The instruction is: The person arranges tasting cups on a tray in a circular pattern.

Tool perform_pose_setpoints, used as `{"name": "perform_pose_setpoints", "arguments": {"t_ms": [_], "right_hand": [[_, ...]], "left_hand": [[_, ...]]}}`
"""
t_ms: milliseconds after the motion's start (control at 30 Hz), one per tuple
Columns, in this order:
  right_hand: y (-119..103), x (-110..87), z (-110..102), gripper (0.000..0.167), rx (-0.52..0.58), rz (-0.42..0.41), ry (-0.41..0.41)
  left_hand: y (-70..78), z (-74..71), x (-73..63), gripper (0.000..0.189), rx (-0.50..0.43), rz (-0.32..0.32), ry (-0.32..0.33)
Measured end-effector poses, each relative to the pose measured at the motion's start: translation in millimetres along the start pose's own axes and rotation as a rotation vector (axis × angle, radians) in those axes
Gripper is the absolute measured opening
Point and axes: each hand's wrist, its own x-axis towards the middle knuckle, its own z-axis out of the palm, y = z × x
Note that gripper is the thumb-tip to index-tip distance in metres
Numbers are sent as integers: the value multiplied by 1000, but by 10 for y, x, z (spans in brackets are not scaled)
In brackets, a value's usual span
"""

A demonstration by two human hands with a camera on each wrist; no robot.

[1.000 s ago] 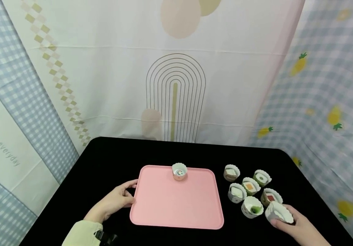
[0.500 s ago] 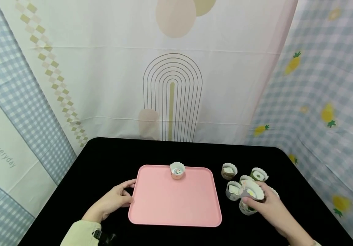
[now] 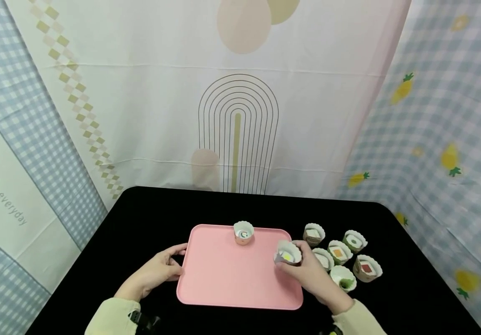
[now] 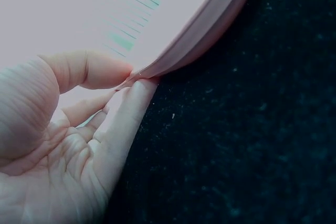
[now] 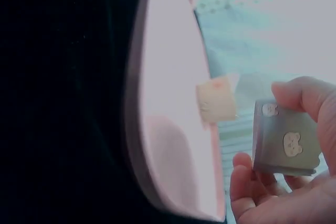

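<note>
My left hand (image 3: 153, 273) pinches the left rim of a pink tray (image 3: 228, 279). In the left wrist view the thumb and fingertips meet at the tray's edge (image 4: 210, 22). Over the tray's right part, my right hand (image 3: 310, 273) grips a grey scalloped paper baking cup (image 3: 281, 257) with something yellow and white inside. Bear faces are printed on this cup (image 5: 286, 145) in the right wrist view, and thumb and fingers hold its sides above the tray. A peach-coloured cup (image 3: 243, 238) stands at the tray's far edge, a small patterned piece inside.
Right of the tray, several similar cups stand close together on the black tabletop (image 3: 161, 209). One holds a piece with a red square (image 3: 366, 267), one a piece with an orange square (image 3: 338, 252), another something leafy green (image 3: 344, 283). Curtains hang behind and at both sides.
My right hand has carried the grey cup leftward from the right side of the cup group to over the tray. My left hand has stayed at the tray's left rim.
</note>
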Motion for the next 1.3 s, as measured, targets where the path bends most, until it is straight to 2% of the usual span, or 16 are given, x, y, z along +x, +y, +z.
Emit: {"name": "perform_pose_setpoints", "arguments": {"t_ms": [200, 367, 500, 700, 833, 1300], "right_hand": [[55, 259, 218, 64, -124, -69, 21], [65, 419, 335, 57, -166, -77, -13], [94, 515, 382, 60, -110, -24, -51], [104, 562, 388, 67, 38, 90, -106], [105, 566, 404, 64, 53, 79, -137], [168, 617, 451, 58, 41, 101, -81]], "left_hand": [[-4, -9, 8, 73, 2, -9, -6], [-9, -6, 20, 73, -8, -4, -16], [-4, 6, 31, 73, -11, -12, -25], [2, 1, 18, 73, -21, 5, -31], [-17, -29, 4, 73, -15, -2, -40], [8, -20, -3, 73, -9, 6, -25]]}}
